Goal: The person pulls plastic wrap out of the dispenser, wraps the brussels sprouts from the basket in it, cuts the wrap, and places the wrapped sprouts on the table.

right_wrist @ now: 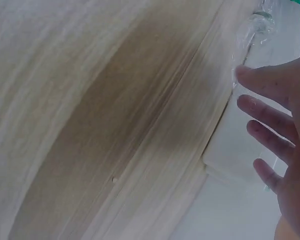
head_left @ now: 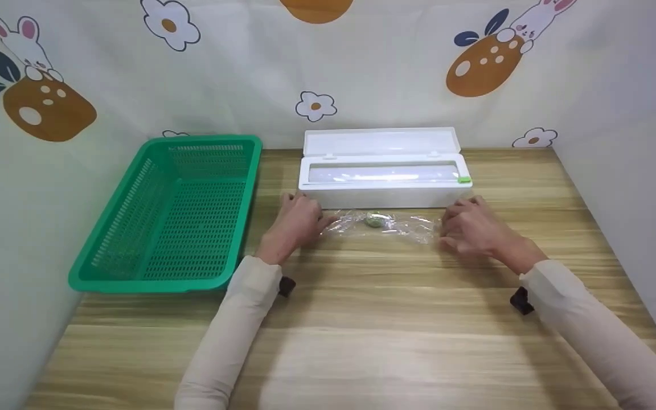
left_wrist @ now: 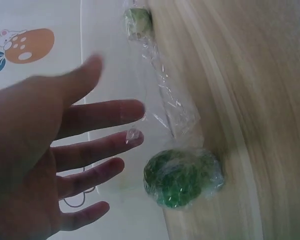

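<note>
A crinkled strip of clear cling film (head_left: 413, 225) lies along the front of a white film-dispenser box (head_left: 385, 198). In its middle sits a small pale green piece (head_left: 374, 220), also at the top of the left wrist view. My left hand (head_left: 296, 219) is at the strip's left end, its fingers spread, with a scrap of film on one fingertip. Beside those fingers is a larger dark green bundle wrapped in film (left_wrist: 182, 177), hidden in the head view. At the right end, my right hand (head_left: 467, 228) has its fingers apart, the thumb close by the film.
The box's lid (head_left: 382, 142) stands raised at the back, showing the film roll (head_left: 382, 173) and a green slider (head_left: 464, 179). To the left is a green perforated basket (head_left: 248, 210) on the wooden table (head_left: 396, 341). A patterned curtain (head_left: 385, 68) hangs behind.
</note>
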Motion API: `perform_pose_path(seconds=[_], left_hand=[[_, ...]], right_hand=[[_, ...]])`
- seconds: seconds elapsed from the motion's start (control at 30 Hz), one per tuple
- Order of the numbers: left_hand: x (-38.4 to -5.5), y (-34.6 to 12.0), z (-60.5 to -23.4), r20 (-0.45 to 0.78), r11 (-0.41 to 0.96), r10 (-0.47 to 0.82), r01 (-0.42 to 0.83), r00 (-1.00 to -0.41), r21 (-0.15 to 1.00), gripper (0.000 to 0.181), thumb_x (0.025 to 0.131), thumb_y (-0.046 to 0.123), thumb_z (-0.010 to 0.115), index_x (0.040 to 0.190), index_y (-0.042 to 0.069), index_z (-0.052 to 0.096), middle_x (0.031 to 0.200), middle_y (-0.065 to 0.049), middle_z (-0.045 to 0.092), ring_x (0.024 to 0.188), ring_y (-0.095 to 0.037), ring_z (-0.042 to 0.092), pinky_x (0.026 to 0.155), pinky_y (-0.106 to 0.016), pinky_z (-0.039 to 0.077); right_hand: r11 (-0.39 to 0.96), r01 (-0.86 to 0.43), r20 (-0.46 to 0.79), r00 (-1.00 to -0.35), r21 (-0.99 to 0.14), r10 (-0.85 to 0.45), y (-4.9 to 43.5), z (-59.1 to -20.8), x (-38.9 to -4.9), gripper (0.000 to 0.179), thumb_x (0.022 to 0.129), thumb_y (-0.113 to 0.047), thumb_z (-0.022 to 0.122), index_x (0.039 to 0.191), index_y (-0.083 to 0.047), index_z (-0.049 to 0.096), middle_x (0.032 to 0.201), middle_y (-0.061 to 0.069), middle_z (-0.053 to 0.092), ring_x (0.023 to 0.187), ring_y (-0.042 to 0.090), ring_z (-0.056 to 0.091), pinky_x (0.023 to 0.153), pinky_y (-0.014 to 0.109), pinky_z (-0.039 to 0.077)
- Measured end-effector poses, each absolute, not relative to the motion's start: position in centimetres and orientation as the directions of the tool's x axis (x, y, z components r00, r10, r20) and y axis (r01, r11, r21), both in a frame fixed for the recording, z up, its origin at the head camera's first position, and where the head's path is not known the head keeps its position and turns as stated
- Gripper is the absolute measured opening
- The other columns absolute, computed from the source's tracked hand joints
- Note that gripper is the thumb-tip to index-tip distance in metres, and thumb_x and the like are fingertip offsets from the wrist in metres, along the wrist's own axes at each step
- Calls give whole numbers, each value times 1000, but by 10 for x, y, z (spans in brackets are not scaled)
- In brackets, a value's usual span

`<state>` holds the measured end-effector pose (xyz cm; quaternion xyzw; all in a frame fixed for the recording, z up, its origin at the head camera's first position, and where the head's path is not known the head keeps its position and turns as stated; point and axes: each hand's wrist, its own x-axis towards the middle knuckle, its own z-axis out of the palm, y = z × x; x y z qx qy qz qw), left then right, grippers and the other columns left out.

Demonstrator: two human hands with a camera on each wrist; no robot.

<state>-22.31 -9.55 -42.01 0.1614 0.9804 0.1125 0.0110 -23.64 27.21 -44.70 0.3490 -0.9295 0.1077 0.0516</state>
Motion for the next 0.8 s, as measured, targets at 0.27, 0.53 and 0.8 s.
perform_pose_path(seconds=[0.27, 0.53, 0.8], left_hand=[[-221, -84, -403, 16, 891, 334, 322, -942, 320, 27, 81, 24, 84, 102, 9, 79, 106, -5, 78, 101, -26, 70, 95, -48, 48], [-223, -65, -382, 59, 891, 378, 380, -924, 249, 20, 92, 22, 70, 95, 5, 80, 96, -9, 78, 91, -28, 69, 94, -51, 52], [-238, -31, -397, 29, 859, 439, 428, -898, 281, 22, 94, 12, 67, 113, 6, 75, 118, -10, 75, 111, -28, 70, 96, -40, 57]], right_hand=[[690, -624, 445, -769, -367, -459, 259, -431, -240, 18, 84, -20, 75, 77, -4, 78, 88, 11, 73, 91, 30, 59, 85, 42, 36], [629, -622, 526, -766, -466, -368, 229, -413, -240, 18, 85, -18, 72, 78, -2, 77, 82, 13, 74, 84, 32, 67, 84, 44, 48], [777, -380, 105, -918, -501, -382, 187, -409, -245, 20, 91, -19, 73, 103, -4, 77, 103, 16, 75, 96, 32, 69, 84, 47, 57]])
